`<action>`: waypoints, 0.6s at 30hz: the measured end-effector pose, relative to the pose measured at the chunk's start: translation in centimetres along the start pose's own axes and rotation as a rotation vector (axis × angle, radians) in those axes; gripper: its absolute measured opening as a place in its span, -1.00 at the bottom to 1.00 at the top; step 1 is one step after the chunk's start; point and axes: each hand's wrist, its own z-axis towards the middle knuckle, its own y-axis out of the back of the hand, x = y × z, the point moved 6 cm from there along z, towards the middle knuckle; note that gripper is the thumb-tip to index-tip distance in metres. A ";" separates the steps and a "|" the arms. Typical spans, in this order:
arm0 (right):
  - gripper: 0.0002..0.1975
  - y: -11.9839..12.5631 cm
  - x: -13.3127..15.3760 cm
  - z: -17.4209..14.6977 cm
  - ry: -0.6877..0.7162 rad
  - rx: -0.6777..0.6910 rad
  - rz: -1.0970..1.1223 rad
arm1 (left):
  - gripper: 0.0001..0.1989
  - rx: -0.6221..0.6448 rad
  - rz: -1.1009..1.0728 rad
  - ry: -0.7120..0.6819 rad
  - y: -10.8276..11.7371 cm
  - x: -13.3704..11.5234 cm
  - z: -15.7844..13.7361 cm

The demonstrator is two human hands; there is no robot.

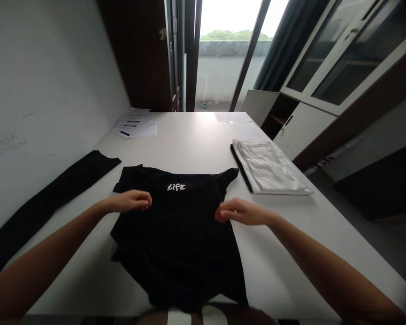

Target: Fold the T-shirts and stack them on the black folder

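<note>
Slim forearms [67, 234], bare from wrist up as far as I can see. Left hand [133, 201] and right hand [237, 211] bare too. Low at body, dark brownish garment [246, 315], two whitish patches [179, 317] on it; blurred, kind unclear.

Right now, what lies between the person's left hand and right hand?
In the head view, the black garment spans the stretch between the left hand and right hand.
</note>
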 end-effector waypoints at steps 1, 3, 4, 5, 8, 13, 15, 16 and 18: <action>-0.61 2.1 -0.7 1.5 -0.007 -0.197 -0.100 | -0.73 -0.183 0.108 -0.028 1.8 0.2 1.5; -0.70 5.9 -2.3 4.5 -0.007 -0.480 -0.320 | -0.76 -0.530 0.338 -0.029 5.5 0.9 4.1; -0.75 7.6 -3.4 6.1 -0.067 -0.574 -0.450 | -0.76 -0.666 0.434 0.009 7.3 1.5 5.1; -0.78 9.1 -4.7 7.5 -0.160 -0.645 -0.566 | -0.75 -0.760 0.503 0.057 8.9 2.1 5.9; -0.87 11.7 -7.4 11.1 -0.266 -0.652 -0.650 | -0.72 -0.825 0.569 0.174 12.4 4.1 7.4; -0.55 9.7 -8.9 12.6 -0.356 -0.463 -0.634 | -0.79 -0.591 0.544 0.221 14.1 6.5 7.7; -0.58 7.7 -8.5 12.1 -0.359 -0.356 -0.648 | -0.83 -0.465 0.524 0.204 13.5 6.8 7.7; -0.65 6.7 -8.1 11.8 -0.339 -0.295 -0.657 | -0.85 -0.412 0.513 0.187 13.1 6.7 7.6; -0.80 5.1 -7.2 11.0 -0.259 -0.177 -0.624 | -0.85 -0.338 0.494 0.148 12.4 6.2 7.2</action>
